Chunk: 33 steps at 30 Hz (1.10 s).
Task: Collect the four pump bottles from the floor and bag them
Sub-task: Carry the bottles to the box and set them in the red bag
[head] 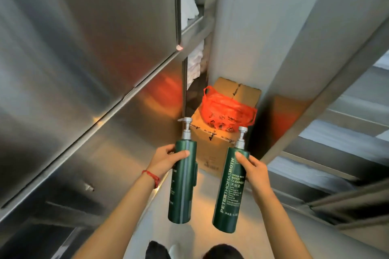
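I hold two tall dark green pump bottles with silver pumps, upright and side by side above the floor. My left hand (168,159) grips the left bottle (182,191) near its top. A second dark green edge shows just behind that bottle; I cannot tell whether it is another bottle. My right hand (253,169) grips the right bottle (228,197), whose white label reads body cleanser. Beyond them a red plastic bag (228,109) lies crumpled on top of a cardboard box (207,149).
A stainless steel cabinet (84,69) fills the left side, with white linens (194,65) on shelves behind its edge. A grey wall and metal rails (315,111) close in the right. The pale floor (202,227) forms a narrow aisle. My shoes show at the bottom.
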Motion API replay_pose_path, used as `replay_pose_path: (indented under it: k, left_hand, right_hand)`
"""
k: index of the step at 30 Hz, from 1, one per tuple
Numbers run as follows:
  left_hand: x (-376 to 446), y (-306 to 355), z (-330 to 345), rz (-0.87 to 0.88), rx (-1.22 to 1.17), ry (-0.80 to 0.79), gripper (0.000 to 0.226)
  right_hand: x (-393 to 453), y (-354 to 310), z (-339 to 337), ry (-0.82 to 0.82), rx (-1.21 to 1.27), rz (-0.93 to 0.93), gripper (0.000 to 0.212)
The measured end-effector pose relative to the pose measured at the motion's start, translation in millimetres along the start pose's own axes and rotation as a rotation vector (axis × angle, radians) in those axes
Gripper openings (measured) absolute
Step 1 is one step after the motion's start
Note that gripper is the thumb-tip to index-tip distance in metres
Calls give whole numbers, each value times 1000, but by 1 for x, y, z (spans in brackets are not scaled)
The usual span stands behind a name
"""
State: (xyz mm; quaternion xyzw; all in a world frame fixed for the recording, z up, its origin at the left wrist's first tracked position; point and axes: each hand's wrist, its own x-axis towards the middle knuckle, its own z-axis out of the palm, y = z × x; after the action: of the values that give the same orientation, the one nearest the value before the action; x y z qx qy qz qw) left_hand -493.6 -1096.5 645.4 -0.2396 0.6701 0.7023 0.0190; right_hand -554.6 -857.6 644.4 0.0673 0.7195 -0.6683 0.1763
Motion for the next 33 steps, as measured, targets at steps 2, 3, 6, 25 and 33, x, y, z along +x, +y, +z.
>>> replay_pose_path:
  k: [2, 3, 6, 25, 33]
  left_hand:
    - [32, 12, 7, -8, 5, -34, 14]
    - [47, 16, 11, -13, 11, -44, 14]
    - [96, 29, 27, -10, 28, -60, 14]
    - [349, 112, 115, 145, 129, -105, 39]
    - [440, 118, 134, 181, 252, -226, 45]
  right_hand:
    - [25, -8, -2, 35, 29, 6, 18]
    - [38, -11, -4, 52, 40, 9, 17]
    - [80, -22, -9, 84, 57, 4, 14]
    - [320, -94, -29, 232, 101, -109, 17]
    - [387, -88, -16, 370, 74, -110, 36]
